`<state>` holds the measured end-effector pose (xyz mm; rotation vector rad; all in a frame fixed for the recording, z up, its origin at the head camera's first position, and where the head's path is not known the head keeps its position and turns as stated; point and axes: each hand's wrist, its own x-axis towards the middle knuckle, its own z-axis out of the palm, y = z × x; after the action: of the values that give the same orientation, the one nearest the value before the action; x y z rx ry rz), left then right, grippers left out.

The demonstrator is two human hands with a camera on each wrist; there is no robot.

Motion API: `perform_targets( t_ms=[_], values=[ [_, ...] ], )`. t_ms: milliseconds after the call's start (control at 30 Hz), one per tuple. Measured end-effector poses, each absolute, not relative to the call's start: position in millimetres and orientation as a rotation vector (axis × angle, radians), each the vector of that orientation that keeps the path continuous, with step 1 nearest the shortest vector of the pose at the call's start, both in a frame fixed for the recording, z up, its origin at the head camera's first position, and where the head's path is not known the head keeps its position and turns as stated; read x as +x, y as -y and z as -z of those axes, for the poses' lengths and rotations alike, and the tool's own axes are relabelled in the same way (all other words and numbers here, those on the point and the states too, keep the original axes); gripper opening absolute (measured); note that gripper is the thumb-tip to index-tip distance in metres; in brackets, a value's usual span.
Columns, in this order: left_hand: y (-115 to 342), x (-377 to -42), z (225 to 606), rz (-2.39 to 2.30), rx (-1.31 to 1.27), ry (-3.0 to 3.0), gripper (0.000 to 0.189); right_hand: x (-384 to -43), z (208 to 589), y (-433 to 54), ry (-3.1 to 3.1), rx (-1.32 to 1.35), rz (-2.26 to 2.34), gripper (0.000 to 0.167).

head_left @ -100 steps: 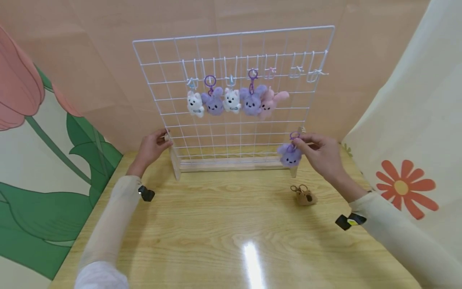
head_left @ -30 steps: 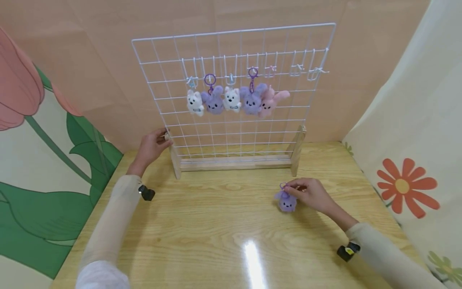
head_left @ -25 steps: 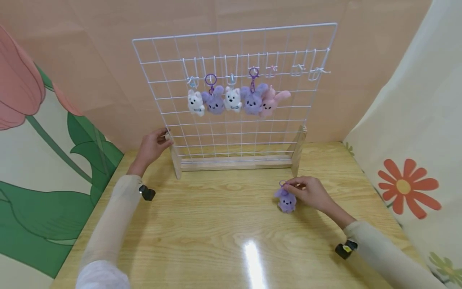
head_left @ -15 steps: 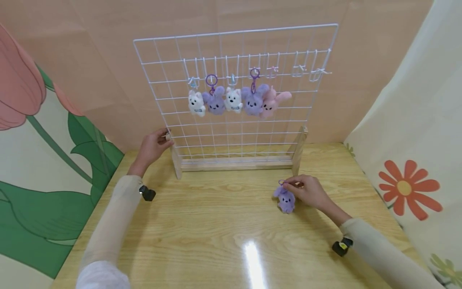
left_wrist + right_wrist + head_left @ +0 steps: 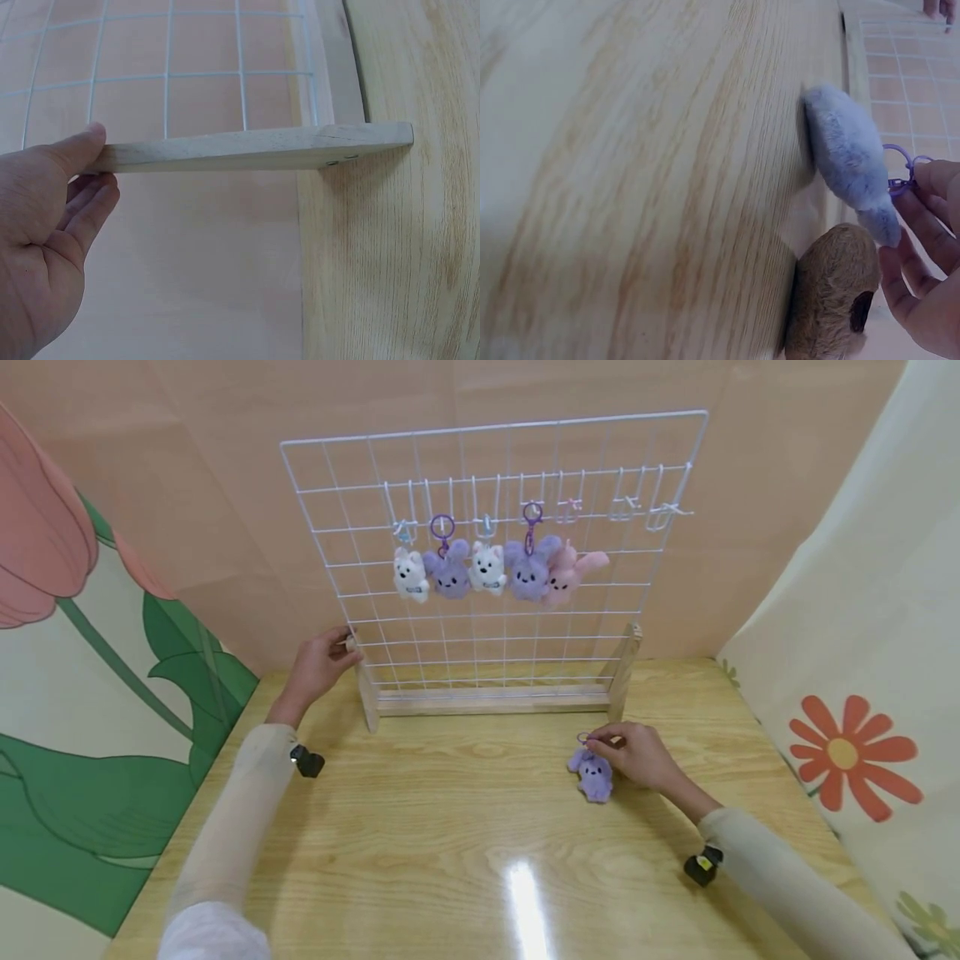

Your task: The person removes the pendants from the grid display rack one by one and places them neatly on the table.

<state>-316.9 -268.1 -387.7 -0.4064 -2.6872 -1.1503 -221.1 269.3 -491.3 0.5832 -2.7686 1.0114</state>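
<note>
R hand (image 5: 637,756) pinches purple plush (image 5: 596,779) by keyring (image 5: 901,183); L hand (image 5: 315,667) grips upright (image 5: 251,148) of rack (image 5: 491,702).
Plush appears on worktop (image 5: 420,827), brown plush (image 5: 832,289) nearby. Risks: loose pinch, keyring could slip; R hand swing could knock brown one; L hand tug could tip rack.

Looks like a display corner, dressed with a peach backdrop (image 5: 210,510), a tulip-print panel (image 5: 75,793) and a flower-print curtain (image 5: 847,643); fitted with a wood-grain table (image 5: 420,827) and a wire rack (image 5: 487,702) hung with plush keychains (image 5: 531,578). Cannot tell home from shop.
</note>
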Motion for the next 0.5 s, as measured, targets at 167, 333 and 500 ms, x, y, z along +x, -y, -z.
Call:
perform_targets(
  t_ms=[167,333,500],
  values=[
    [268.3,-317.0,388.3,1.173,-0.396,2.686,0.054,-225.0,495.2,-270.7,2.779,0.581,-1.018,0.016],
    [268.1,-317.5,387.7,1.191,-0.393,2.685,0.054,-227.5,497.0,-270.8,2.787,0.56,-1.023,0.016],
    [267.9,-317.8,387.6,1.186,-0.406,2.683,0.053,-229.7,498.2,-270.9,2.796,0.562,-1.007,0.014]
  ],
)
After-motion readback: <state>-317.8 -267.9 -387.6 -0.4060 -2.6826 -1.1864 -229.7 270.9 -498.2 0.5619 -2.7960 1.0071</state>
